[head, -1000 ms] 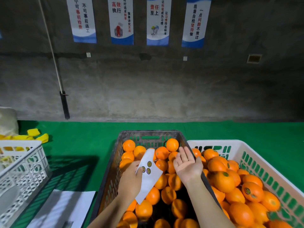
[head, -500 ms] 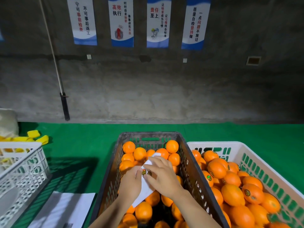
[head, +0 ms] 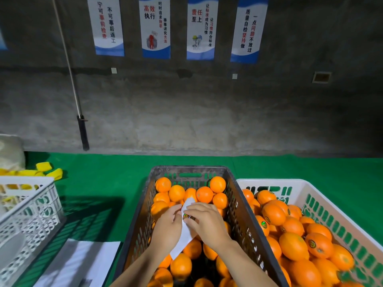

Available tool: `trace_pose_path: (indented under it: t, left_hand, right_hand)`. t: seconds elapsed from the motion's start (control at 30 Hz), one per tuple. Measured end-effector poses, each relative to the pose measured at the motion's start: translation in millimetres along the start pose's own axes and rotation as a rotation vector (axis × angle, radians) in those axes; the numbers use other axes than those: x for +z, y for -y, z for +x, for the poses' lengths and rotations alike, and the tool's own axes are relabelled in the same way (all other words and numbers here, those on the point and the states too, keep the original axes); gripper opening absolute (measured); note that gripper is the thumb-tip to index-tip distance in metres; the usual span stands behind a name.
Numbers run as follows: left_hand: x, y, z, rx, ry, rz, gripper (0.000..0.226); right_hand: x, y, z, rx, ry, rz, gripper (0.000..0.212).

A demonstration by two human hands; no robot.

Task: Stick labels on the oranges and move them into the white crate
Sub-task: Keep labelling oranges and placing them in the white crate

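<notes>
Label sheet (head: pixel 181 243): white strip, long axis running away from the person, over the dark crate (head: pixel 190 168) of oranges (head: pixel 204 194). Left hand (head: pixel 165 226) grips its left edge. Right hand (head: pixel 207 222), fingers curled, pinches a label (head: pixel 185 216) mid-sheet. White crate (head: pixel 269 180): just beside, right-hand side.

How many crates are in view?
3: the left white crate at the left edge, the dark crate in the middle, the right white crate beside it. None seems hidden.
</notes>
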State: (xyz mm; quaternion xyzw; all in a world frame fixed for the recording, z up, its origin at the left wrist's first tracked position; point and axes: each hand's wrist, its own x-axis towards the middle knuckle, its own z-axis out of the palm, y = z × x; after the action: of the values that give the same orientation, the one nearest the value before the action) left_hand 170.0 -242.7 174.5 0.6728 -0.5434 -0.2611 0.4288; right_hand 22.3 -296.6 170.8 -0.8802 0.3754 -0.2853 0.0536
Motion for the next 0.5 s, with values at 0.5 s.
trace_pose_path:
  t: [0.5]
  left_hand:
    - [-2, 4, -11, 0.252, -0.008, 0.389, 0.047]
  right_hand:
    - [-2, 2, 0, 0.025, 0.054, 0.019, 0.027]
